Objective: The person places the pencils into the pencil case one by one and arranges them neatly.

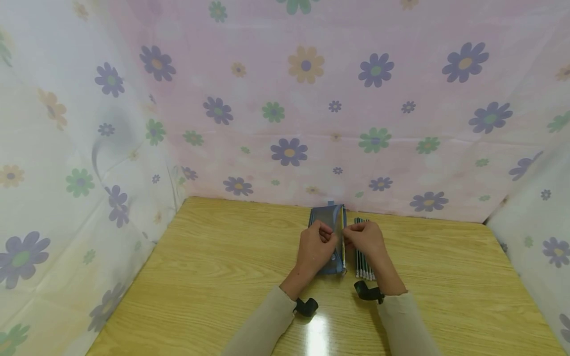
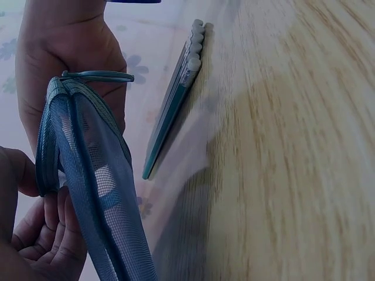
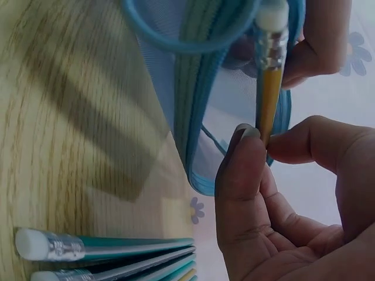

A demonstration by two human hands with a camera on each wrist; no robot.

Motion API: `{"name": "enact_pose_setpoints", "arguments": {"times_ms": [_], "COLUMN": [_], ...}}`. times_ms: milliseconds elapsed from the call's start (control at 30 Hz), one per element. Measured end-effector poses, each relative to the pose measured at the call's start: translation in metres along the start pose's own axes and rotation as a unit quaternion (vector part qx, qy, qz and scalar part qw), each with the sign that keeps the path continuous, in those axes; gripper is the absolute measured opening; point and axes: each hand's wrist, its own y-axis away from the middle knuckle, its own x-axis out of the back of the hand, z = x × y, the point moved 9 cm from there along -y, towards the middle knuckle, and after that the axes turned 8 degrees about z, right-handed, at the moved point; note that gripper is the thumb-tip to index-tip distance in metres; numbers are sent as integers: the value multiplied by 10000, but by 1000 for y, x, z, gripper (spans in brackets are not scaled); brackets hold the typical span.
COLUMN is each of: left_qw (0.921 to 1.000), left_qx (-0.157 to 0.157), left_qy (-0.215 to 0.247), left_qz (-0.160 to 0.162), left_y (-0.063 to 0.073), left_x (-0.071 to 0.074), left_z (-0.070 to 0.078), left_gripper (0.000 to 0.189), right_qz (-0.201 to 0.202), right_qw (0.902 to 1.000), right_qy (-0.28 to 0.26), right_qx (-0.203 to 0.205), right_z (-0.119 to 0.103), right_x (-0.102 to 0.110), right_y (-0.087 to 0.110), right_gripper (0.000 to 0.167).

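Note:
A blue mesh zip pencil case (image 1: 324, 214) lies near the back of the table with its zipped side unzipped. My left hand (image 1: 313, 249) grips the edge of its opening between thumb and fingers. Between my right thumb and fingertips is a yellow-and-dark pencil (image 3: 270, 102) with a white eraser. That pencil stands at the mouth of the case, partly overlapping it in the right wrist view. My right hand (image 1: 367, 238) is just right of the case, above a row of green-and-dark striped pencils (image 1: 362, 267) lying side by side, erasers toward me.
The wood-grain table (image 1: 213, 257) runs back to a flowered curtain (image 1: 249, 148), which also hangs along both sides. Black wrist-camera mounts (image 1: 307, 307) sit at both sleeve cuffs, low over the table. Light glares off the tabletop near the front.

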Motion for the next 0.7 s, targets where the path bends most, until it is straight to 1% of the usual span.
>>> {"name": "enact_pose_setpoints", "arguments": {"times_ms": [267, 567, 700], "left_qw": [10000, 10000, 10000], "left_qx": [12, 13, -2], "left_qy": [83, -9, 20], "left_qz": [-15, 25, 23], "left_y": [0, -1, -1], "left_x": [0, 0, 0], "left_z": [1, -1, 0], "left_gripper": [3, 4, 4], "right_qz": [54, 48, 38], "right_qw": [9997, 9999, 9999], "right_qy": [-233, -126, -77], "right_qx": [72, 68, 85], "right_z": [-3, -3, -4], "right_x": [-3, -5, -4], "right_y": [1, 1, 2], "right_gripper": [26, 24, 24]}}
